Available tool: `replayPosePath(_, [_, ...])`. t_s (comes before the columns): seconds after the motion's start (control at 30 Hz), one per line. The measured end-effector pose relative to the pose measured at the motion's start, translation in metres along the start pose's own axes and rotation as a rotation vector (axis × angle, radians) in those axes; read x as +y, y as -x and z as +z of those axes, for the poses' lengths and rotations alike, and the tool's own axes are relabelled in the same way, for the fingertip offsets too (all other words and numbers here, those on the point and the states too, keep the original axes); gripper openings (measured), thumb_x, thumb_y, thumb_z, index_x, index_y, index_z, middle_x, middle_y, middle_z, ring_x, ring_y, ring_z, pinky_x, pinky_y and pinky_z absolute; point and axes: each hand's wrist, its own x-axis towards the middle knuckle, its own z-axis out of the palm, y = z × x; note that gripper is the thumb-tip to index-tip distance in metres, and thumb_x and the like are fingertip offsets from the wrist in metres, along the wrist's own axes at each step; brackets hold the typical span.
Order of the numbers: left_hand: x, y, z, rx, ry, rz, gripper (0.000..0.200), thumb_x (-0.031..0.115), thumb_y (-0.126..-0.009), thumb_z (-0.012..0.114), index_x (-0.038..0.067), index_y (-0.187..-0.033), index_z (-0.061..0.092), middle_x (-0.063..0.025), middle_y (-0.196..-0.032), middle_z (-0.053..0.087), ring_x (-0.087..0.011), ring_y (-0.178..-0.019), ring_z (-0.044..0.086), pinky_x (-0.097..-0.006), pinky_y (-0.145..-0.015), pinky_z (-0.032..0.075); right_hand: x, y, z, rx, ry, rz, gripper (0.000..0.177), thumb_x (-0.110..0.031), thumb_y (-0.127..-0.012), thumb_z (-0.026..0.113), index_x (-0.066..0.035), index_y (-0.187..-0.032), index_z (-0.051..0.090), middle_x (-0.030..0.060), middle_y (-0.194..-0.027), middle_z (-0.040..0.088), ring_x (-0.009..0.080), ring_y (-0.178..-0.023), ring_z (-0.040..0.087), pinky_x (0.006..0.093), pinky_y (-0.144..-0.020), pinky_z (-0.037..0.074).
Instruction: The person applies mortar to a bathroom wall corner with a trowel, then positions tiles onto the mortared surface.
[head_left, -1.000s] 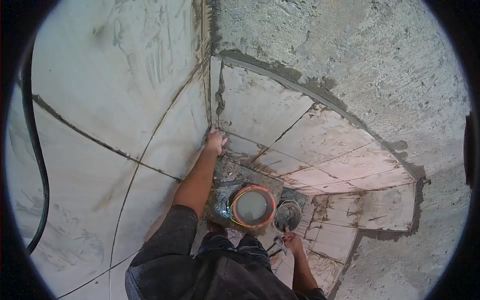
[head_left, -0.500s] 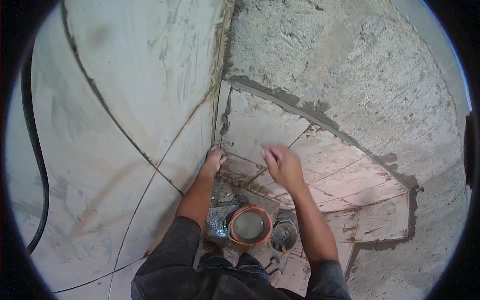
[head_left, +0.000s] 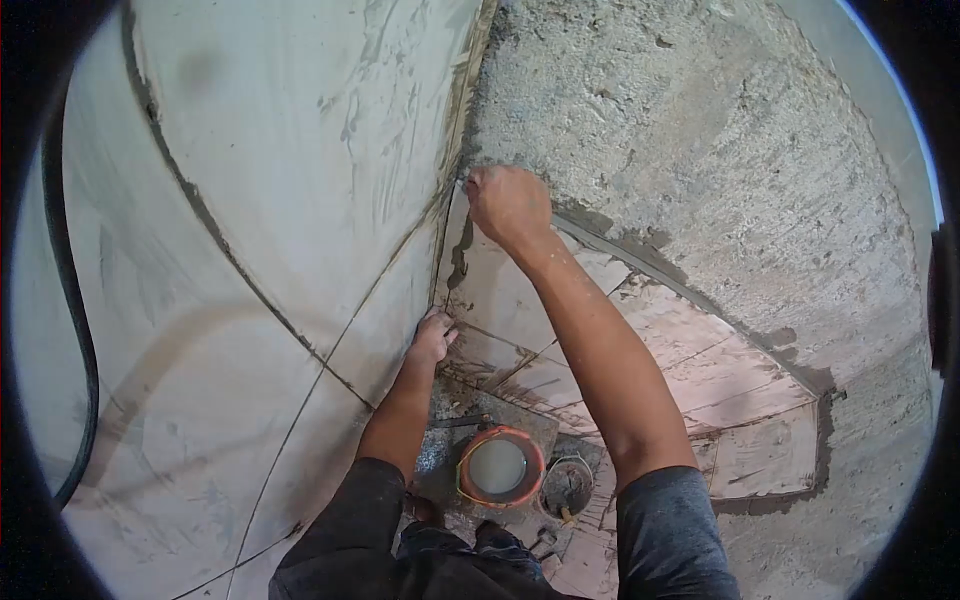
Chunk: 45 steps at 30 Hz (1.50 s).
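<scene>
Pale ceramic wall tile (head_left: 495, 290) seems steadied: open left hand (head_left: 432, 338) flat on its bottom corner, clenched right hand (head_left: 508, 203) at its top corner.

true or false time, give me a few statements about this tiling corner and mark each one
1. The right hand is up at the top edge of the corner tile. True.
2. The left hand rests on the orange-rimmed bucket. False: it is pressed against the tiles at the wall corner, above the bucket.
3. The orange-rimmed bucket holds a pale liquid. True.
4. The small pail sits to the left of the bucket in the picture. False: it is on the bucket's right.
5. The right-hand wall is tiled to the top. False: above the tiles it is bare rough render.
</scene>
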Motion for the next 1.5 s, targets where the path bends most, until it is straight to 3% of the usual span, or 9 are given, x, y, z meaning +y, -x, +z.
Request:
replayPosePath(0.4, [-0.007, -0.013, -0.011, -0.056, -0.050, -0.008, 0.053, 0.000, -0.083, 0.049, 0.019, -0.132, 0.050, -0.0017, -0.122, 0.053, -0.0228, -0.118, 0.048, -0.0510, -0.105, 0.034, -0.002, -0.002, -0.001, 0.013, -0.061, -0.050, 0.017, -0.024, -0.085, 0.062, -0.008, -0.084, 0.067, 0.0200, -0.078, 0.067, 0.0401, -0.077, 0.066, 0.0512, -0.068, 0.052])
replayPosePath(0.5, [-0.008, -0.022, -0.013, -0.082, 0.004, -0.042, 0.054, 0.001, -0.083, 0.050, 0.020, -0.133, 0.048, -0.0017, -0.125, 0.051, -0.0226, -0.119, 0.048, -0.0506, -0.106, 0.034, -0.005, -0.004, -0.003, -0.024, -0.005, -0.024, 0.017, -0.024, -0.085, 0.062, -0.008, -0.084, 0.067, 0.0198, -0.078, 0.067, 0.0398, -0.076, 0.066, 0.0506, -0.069, 0.053])
replayPosePath(0.57, [-0.002, -0.007, -0.007, -0.087, -0.026, -0.024, 0.053, 0.003, -0.090, 0.045, 0.014, -0.142, 0.038, -0.0070, -0.144, 0.037, -0.0257, -0.129, 0.039, -0.0507, -0.107, 0.034, -0.003, -0.001, -0.002, -0.011, 0.003, -0.075, 0.018, -0.023, -0.086, 0.061, -0.007, -0.086, 0.068, 0.0197, -0.080, 0.068, 0.0395, -0.077, 0.067, 0.0504, -0.069, 0.053])
replayPosePath(0.9, [0.018, 0.018, 0.007, -0.076, -0.052, -0.133, 0.064, 0.005, -0.089, 0.049, 0.021, -0.148, 0.031, -0.0046, -0.148, 0.034, -0.0299, -0.136, 0.034, -0.0504, -0.109, 0.031, -0.013, -0.004, -0.011, -0.118, 0.107, -0.049, 0.019, -0.021, -0.086, 0.057, -0.008, -0.091, 0.070, 0.0209, -0.084, 0.069, 0.0403, -0.080, 0.067, 0.0500, -0.072, 0.054])
replayPosePath(1.0, [0.016, 0.019, 0.010, -0.076, -0.044, -0.101, 0.061, 0.006, -0.091, 0.046, 0.020, -0.149, 0.030, -0.0048, -0.150, 0.032, -0.0302, -0.137, 0.033, -0.0513, -0.109, 0.031, -0.017, -0.002, -0.017, -0.098, 0.110, -0.022, 0.019, -0.012, -0.080, 0.055, -0.005, -0.083, 0.073, 0.0200, -0.088, 0.071, 0.0350, -0.084, 0.071, 0.0436, -0.074, 0.057])
replayPosePath(1.1, [0.008, 0.014, 0.003, -0.061, -0.013, -0.041, 0.060, 0.006, -0.087, 0.050, 0.017, -0.144, 0.035, -0.0082, -0.134, 0.044, -0.0283, -0.128, 0.041, -0.0513, -0.107, 0.032, -0.020, -0.002, -0.020, -0.122, 0.120, 0.009, 0.019, -0.012, -0.080, 0.056, -0.006, -0.083, 0.073, 0.0196, -0.090, 0.071, 0.0345, -0.086, 0.071, 0.0436, -0.075, 0.056])
replayPosePath(1.27, [-0.003, 0.004, -0.008, -0.100, -0.042, 0.014, 0.060, 0.006, -0.096, 0.040, 0.013, -0.152, 0.023, -0.0090, -0.156, 0.025, -0.0290, -0.138, 0.034, -0.0505, -0.111, 0.032, -0.011, 0.001, -0.006, -0.010, 0.092, -0.045, 0.018, -0.012, -0.081, 0.056, -0.006, -0.084, 0.072, 0.0195, -0.090, 0.071, 0.0341, -0.086, 0.070, 0.0440, -0.075, 0.056])
replayPosePath(1.37, [0.000, 0.015, -0.001, -0.038, -0.049, 0.006, 0.058, 0.008, -0.097, 0.041, 0.011, -0.152, 0.022, -0.0107, -0.155, 0.027, -0.0296, -0.139, 0.033, -0.0506, -0.111, 0.033, -0.011, -0.001, -0.005, -0.060, 0.077, -0.023, 0.018, -0.014, -0.083, 0.056, -0.007, -0.091, 0.070, 0.0207, -0.087, 0.070, 0.0389, -0.084, 0.068, 0.0485, -0.075, 0.054])
replayPosePath(1.5, [-0.003, 0.013, 0.006, 0.001, -0.088, 0.053, 0.057, 0.009, -0.098, 0.042, 0.009, -0.152, 0.022, -0.0108, -0.154, 0.029, -0.0301, -0.138, 0.034, -0.0502, -0.111, 0.033, -0.013, -0.001, -0.010, -0.056, 0.103, -0.033, 0.017, -0.013, -0.080, 0.056, -0.006, -0.083, 0.071, 0.0191, -0.089, 0.071, 0.0342, -0.084, 0.070, 0.0441, -0.073, 0.056])
